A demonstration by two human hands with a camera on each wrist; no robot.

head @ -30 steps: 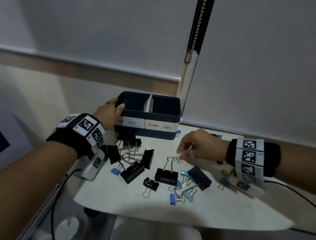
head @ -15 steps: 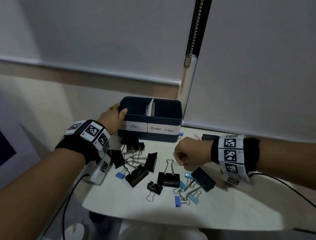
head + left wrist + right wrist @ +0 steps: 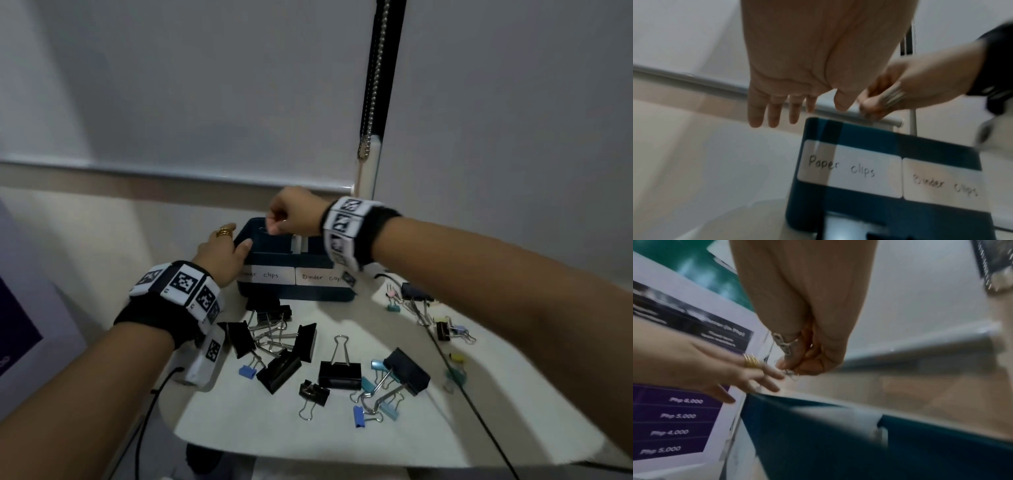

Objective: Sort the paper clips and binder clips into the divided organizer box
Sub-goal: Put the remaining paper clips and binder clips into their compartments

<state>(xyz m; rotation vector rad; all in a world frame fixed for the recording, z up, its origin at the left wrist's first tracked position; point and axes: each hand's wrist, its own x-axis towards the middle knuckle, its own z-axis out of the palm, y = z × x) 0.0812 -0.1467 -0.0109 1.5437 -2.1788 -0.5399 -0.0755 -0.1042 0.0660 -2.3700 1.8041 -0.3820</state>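
Note:
The dark teal organizer box (image 3: 297, 295) stands at the back of the white table, with a "Paper clips" label (image 3: 840, 167) on its left half and a "Binder clips" label (image 3: 945, 185) on its right half. My right hand (image 3: 291, 215) hovers over the left compartment and pinches a silver paper clip (image 3: 263, 230) at its fingertips (image 3: 789, 368). My left hand (image 3: 222, 251) rests at the box's left front corner, thumb on the rim, fingers (image 3: 764, 113) straight and spread. Black binder clips (image 3: 339, 374) and small coloured ones (image 3: 358, 416) lie loose in front of the box.
More small clips (image 3: 445, 330) lie at the right by a black cable (image 3: 479, 414) that crosses the table. A blind's bead chain (image 3: 373, 85) hangs behind the box. A printed price poster (image 3: 674, 415) stands at the left. The table's rounded front edge (image 3: 308, 460) is close.
My right hand has risen from the table beside the binder clips and moved back and left over the box's left compartment, carrying the paper clip. The left hand stays at the box.

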